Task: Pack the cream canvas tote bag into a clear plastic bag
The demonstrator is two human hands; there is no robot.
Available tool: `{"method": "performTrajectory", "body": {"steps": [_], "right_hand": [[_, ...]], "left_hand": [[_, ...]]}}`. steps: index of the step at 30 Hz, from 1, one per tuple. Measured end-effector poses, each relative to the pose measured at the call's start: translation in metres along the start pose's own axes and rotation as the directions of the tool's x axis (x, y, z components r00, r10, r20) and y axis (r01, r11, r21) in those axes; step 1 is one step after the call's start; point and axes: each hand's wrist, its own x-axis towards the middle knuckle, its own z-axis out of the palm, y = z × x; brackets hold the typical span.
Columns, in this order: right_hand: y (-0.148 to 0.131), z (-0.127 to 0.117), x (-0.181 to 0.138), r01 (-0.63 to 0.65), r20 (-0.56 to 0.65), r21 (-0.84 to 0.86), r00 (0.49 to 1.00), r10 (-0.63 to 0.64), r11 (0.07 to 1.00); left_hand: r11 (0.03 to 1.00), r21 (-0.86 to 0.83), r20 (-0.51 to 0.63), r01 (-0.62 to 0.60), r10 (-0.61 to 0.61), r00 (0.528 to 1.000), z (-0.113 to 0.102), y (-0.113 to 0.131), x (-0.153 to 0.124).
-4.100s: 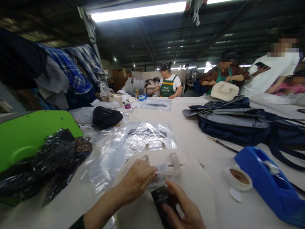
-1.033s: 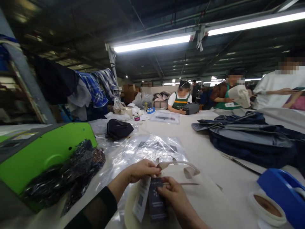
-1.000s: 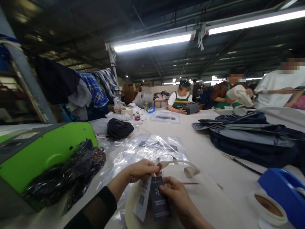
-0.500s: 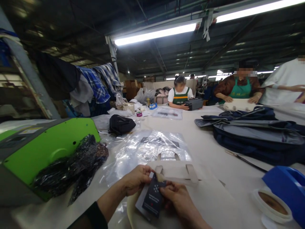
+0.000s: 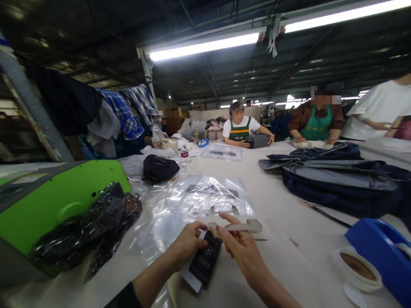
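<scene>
Black tag [image 5: 205, 259] pinched in left hand [image 5: 188, 241] fingers; right hand [image 5: 242, 250] fingers lift beige strap [image 5: 244, 226]

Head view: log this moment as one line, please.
left hand: pinching black hang tag | right hand: fingers on cream bag handle | cream tote bag: flat on table

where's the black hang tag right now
In the head view the black hang tag is bottom centre, pinched by the left hand, with the right hand beside it, over the cream tote bag.
</scene>
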Motion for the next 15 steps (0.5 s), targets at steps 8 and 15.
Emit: {"method": "performTrajectory", "body": {"steps": [8,15], "right_hand": [[-0.027,-0.017,0.042,-0.108,0.017,0.453,0.994,0.112,0.885],[-0.023,-0.022,0.047,-0.113,-0.053,0.51,0.985,0.162,0.853]], "left_hand": [[0.959,0.282,-0.047,-0.024,0.039,0.998,-0.005,0.012,0.031],[0.838,0.539,0.001,-0.088,0.103,0.995,-0.004,0.019,0.028]]}}
